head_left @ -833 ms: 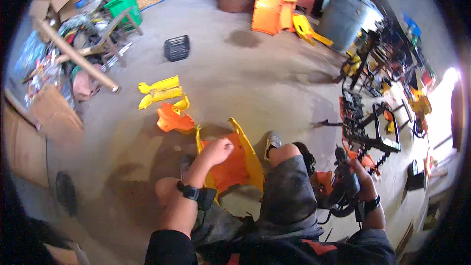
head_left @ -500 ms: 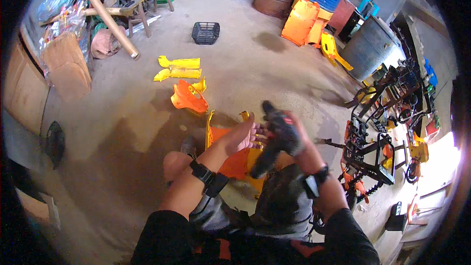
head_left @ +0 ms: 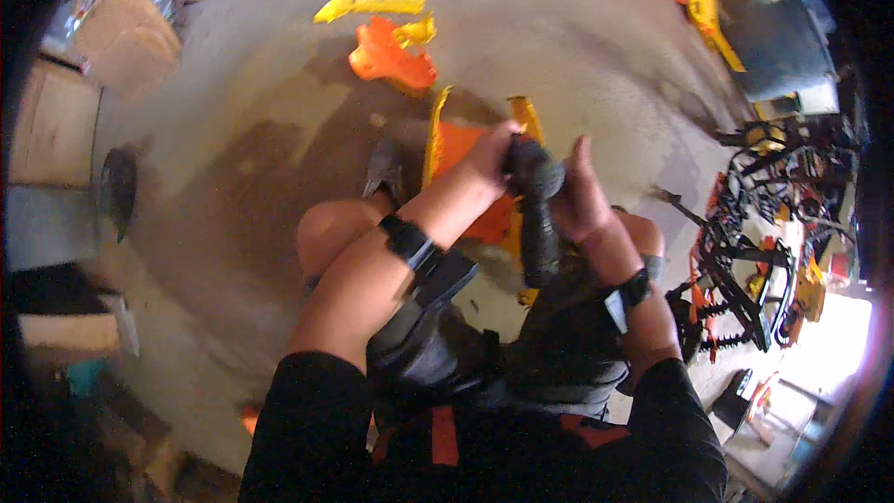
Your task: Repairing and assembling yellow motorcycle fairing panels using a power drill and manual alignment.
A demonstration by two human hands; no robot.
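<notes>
Between my hands, in front of my lap, is a black hand tool (head_left: 535, 224) with a rounded head and a ribbed handle pointing down toward me; it looks like a cordless drill, slightly blurred. My left hand (head_left: 492, 156) is closed round its upper end. Close to its right side is my right hand (head_left: 584, 200), thumb raised and apart from the tool, the other fingers partly hidden. Below the hands, on the floor between my legs, lies an orange plastic panel (head_left: 454, 142) with yellow side pieces (head_left: 527, 116), partly covered by my arm and the tool.
Ahead lie an orange shell piece (head_left: 391, 54) and two long yellow pieces (head_left: 377, 6). To the right stands a stripped vehicle frame (head_left: 745, 261) with cables and springs. A grey drum (head_left: 778, 47) is at the far right, a cardboard piece (head_left: 126, 37) at the far left.
My view has tipped down toward my lap. The black tool was in my right hand with the left beside it; now my left hand grips it and the right has come off.
</notes>
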